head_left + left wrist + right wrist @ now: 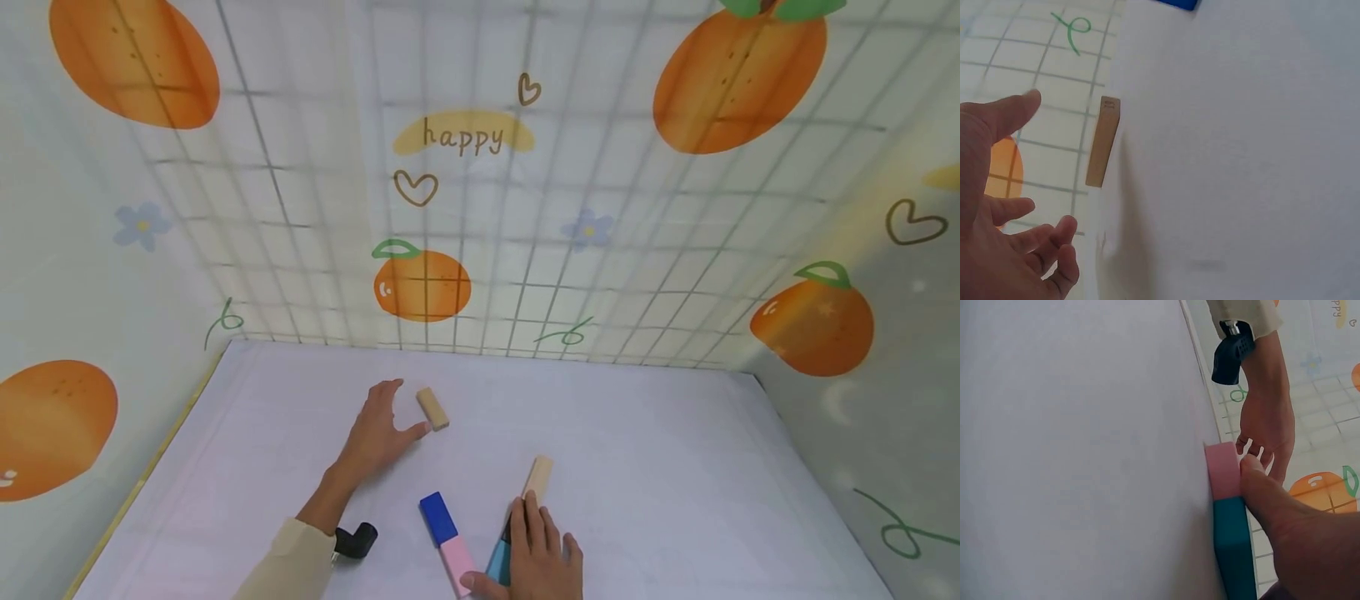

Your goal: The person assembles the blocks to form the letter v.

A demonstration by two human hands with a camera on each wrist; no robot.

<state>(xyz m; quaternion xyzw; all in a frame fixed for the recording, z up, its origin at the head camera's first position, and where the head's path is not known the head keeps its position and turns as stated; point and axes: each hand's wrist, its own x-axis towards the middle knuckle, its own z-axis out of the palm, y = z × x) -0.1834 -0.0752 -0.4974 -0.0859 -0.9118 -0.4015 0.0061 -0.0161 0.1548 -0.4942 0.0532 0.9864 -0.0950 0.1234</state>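
Note:
A plain wooden block [432, 408] lies towards the back of the table, with dark marks on one end in the left wrist view. My left hand [378, 437] is spread beside it, thumb near its closer end, holding nothing. My right hand [543, 554] rests over a row made of a pale wooden block [538, 477], a dark piece mostly covered by the fingers, and a teal block [499, 562]. Its thumb reaches to a pink block [455, 562], which sits end to end with a blue block [438, 518].
A black wrist-worn device [356, 542] sticks out by the left sleeve. The white tabletop [660, 467] is enclosed by patterned cloth walls [480, 225] with oranges and a grid, at the back and both sides.

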